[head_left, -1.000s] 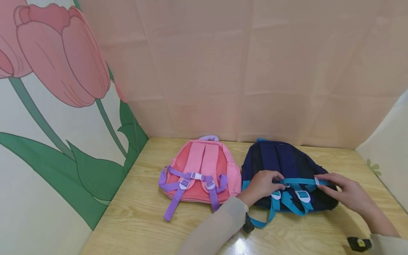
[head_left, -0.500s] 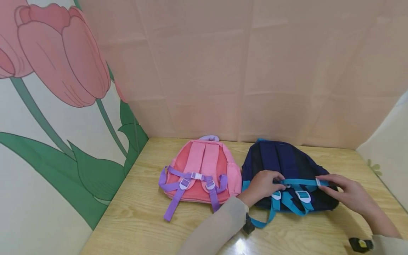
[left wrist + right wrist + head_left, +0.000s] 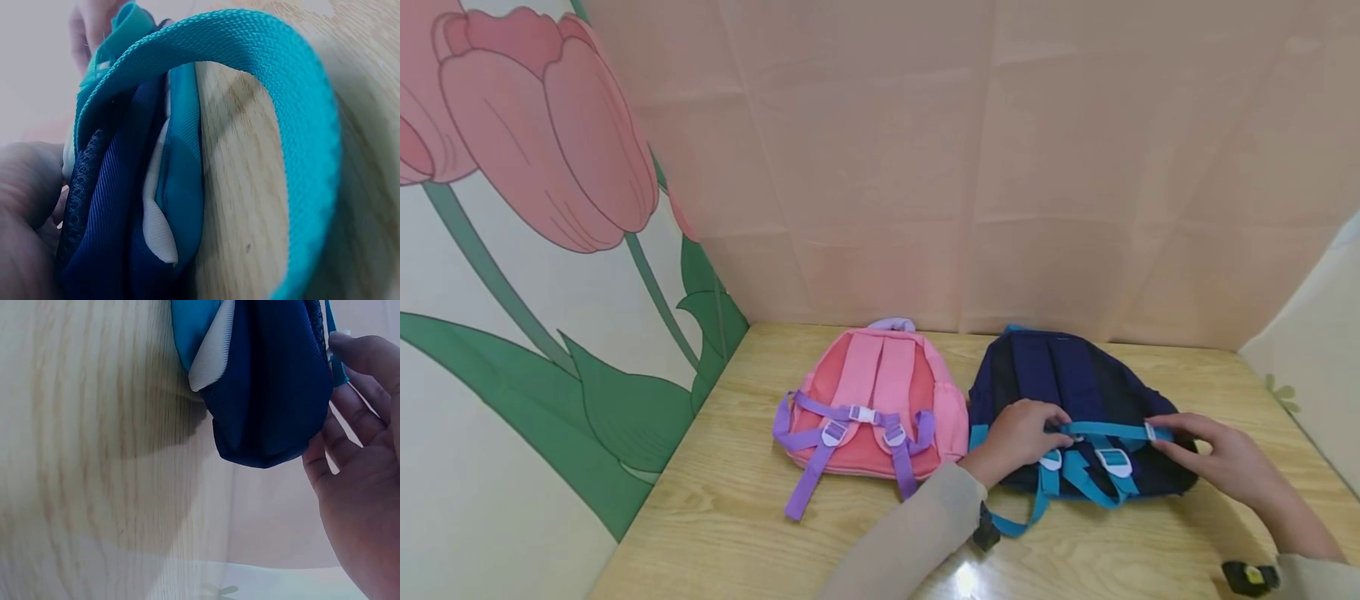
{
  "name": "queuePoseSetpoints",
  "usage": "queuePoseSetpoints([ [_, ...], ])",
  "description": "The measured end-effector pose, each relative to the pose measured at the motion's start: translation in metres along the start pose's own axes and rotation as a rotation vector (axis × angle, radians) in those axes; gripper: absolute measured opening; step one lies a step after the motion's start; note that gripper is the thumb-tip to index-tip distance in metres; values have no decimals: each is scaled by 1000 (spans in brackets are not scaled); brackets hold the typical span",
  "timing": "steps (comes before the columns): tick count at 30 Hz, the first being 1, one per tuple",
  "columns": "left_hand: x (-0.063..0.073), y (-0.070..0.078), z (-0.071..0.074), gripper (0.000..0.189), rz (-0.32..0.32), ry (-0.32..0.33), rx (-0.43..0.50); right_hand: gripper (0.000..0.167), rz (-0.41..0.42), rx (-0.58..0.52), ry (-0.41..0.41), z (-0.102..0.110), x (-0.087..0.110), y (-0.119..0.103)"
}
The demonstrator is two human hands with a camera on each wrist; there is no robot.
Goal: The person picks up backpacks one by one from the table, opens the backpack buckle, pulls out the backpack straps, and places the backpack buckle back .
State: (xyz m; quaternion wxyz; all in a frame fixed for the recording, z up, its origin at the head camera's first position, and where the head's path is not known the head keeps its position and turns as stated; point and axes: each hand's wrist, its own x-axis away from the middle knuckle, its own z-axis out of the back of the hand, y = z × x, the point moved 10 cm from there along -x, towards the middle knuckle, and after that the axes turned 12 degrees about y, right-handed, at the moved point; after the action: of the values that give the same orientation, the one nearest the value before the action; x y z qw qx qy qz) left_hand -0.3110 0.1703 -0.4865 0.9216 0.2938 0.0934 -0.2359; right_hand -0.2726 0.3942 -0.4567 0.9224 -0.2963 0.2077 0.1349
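Observation:
A navy backpack [image 3: 1037, 367] with turquoise straps lies back side up on the table at the right in the head view. Across it a turquoise chest strap [image 3: 1108, 429] stretches between my hands. My left hand [image 3: 1018, 435] pinches its left end; what lies under those fingertips is hidden. At its other end, my right hand [image 3: 1221, 457] pinches the strap by a small white slider [image 3: 1150, 432]. The right wrist view shows the strap's tail [image 3: 339, 372] by the thumb. A loose turquoise loop [image 3: 312, 125] arches over the table in the left wrist view.
Left of the navy backpack lies a pink backpack [image 3: 880, 358], its purple straps joined by a white buckle [image 3: 862, 414]. Both stand near a pinkish cloth backdrop [image 3: 880, 167] at the rear edge of the wooden table [image 3: 715, 517]. A tulip-printed wall [image 3: 550, 275] borders the left side.
My right hand and the white slider have shifted very slightly to the right. The left hand and both backpacks look nearly unmoved.

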Motion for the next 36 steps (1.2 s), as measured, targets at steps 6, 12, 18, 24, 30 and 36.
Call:
queuePoseSetpoints([
  [6,0,4,2,22,-24,-3,-40,27,25,-7,0,-2,1,-1],
  [12,0,5,2,23,-40,-15,-70,28,67,-9,16,-1,2,-2],
  [18,1,7,3,25,-62,-20,-87,31,81,-12,15,-3,4,-1],
  [24,2,11,10,28,-106,-3,-89,34,102,-11,40,-1,4,-1],
  [30,1,15,22,31,-139,16,-102,26,45,-21,44,4,0,-3],
  [36,7,13,39,33,-126,21,-142,25,78,-15,70,5,-8,-19],
])
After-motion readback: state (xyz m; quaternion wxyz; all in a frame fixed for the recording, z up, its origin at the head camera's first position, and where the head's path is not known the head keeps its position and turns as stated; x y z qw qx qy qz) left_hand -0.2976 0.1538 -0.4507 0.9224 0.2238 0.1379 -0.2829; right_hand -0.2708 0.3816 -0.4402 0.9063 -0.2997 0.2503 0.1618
